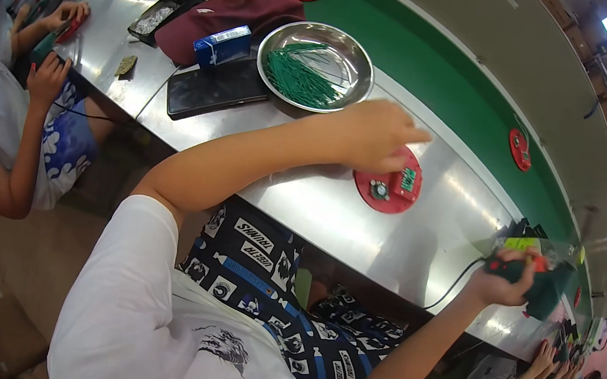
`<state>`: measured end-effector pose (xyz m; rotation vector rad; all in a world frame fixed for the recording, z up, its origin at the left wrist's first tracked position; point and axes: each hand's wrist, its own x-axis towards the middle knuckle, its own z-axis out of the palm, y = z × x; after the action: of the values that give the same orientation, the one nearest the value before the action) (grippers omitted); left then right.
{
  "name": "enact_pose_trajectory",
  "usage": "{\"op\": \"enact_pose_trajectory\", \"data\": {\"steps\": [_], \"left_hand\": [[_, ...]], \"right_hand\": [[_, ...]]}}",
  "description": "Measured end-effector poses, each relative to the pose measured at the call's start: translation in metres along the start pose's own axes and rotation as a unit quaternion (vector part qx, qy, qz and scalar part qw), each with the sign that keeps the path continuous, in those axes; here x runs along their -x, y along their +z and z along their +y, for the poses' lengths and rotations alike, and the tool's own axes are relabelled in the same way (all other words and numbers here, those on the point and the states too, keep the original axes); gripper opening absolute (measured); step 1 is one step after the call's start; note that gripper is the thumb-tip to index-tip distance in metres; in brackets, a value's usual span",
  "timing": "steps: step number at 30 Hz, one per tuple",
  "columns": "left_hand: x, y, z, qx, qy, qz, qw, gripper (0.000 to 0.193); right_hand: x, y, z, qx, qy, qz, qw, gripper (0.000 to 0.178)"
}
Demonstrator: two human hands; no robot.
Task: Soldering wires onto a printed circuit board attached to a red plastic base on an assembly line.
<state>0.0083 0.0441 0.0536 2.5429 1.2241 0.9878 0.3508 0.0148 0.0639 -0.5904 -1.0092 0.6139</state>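
My left hand [380, 137] hovers above the near side of the steel bench, over the upper edge of a red disc [401, 199]. Its index finger stretches to the right, with another finger apart below it; nothing shows between them. The disc carries a small green circuit board [408, 180] and a round silvery part [379, 191]. Off to the right, my right hand [502, 285] is wrapped round a dark green corded hand tool [548, 290] with red parts. Motion blurs that tool, so its exact kind is unclear. Its black cable runs down past the bench edge.
Left of the disc, a steel bowl [362, 95] holds green wires [302, 77]. Beside it lie a black phone [212, 90], a blue box [223, 46] and a maroon cloth [186, 29]. A green conveyor belt [421, 61] carries more red discs. Other people work on both sides.
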Motion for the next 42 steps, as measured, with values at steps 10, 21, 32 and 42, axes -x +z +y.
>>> {"op": "enact_pose_trajectory", "data": {"steps": [10,21,32,42], "left_hand": [[0.001,-0.050,-0.113,-0.069,-0.228,-0.120,0.964,0.021],[-0.003,-0.046,-0.107,-0.003,-0.194,-0.124,0.973,0.014],[-0.008,-0.031,-0.102,-0.081,-0.161,-0.118,0.976,0.010],[0.000,-0.043,-0.097,-0.039,-0.163,0.017,0.986,0.027]], "right_hand": [[-0.040,0.043,0.111,0.163,0.131,-0.096,0.973,0.021],[-0.053,0.030,0.127,0.145,0.173,-0.074,0.971,0.024],[-0.056,0.019,0.126,0.119,0.171,-0.097,0.973,0.027],[-0.057,-0.062,0.157,0.349,0.143,-0.076,0.923,0.022]]}}
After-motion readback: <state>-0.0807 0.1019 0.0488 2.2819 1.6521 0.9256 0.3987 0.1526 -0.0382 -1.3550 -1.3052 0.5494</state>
